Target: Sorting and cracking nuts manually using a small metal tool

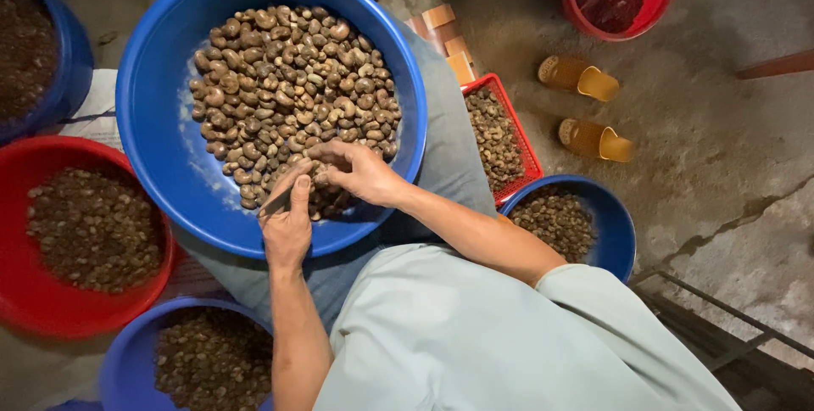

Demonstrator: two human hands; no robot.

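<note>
Left hand [287,226]: grip clamped on a small dark blade [278,201], centre of frame.
Right hand [360,172]: fingers pinched on one nut [319,175].
Blue basin [161,123]: on the lap, heaped with cashew nuts [292,80].
Red basin [25,292]: left edge.

No packages, labels, signs, screens — none visible.

Pale grey-green short-sleeved shirt [475,335]
</note>
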